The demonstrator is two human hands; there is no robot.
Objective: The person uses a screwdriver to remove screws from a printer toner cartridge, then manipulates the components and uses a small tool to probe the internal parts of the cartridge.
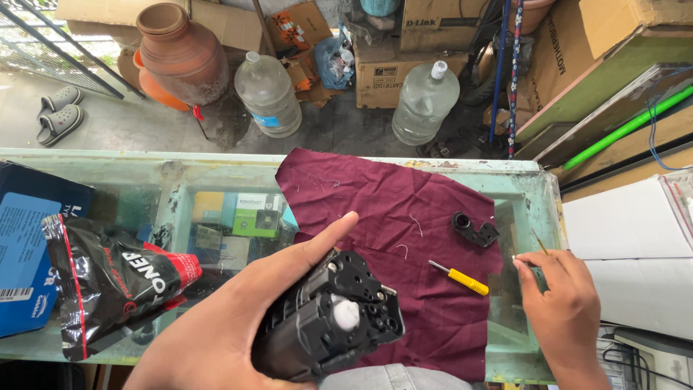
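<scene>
gripping a black toner cartridge [328,318] end-up near the counter's front edge, the left hand [238,318] wrapped it firmly. the right hand [559,307] pinched something tiny, fingers closed, beside a yellow screwdriver [460,278] on the maroon cloth [375,202]. left of these lay a crumpled black-and-red foil bag [108,285] over a blue box [25,253]. farther off, brown cartons [386,76] stood behind two clear jugs [268,94].
</scene>
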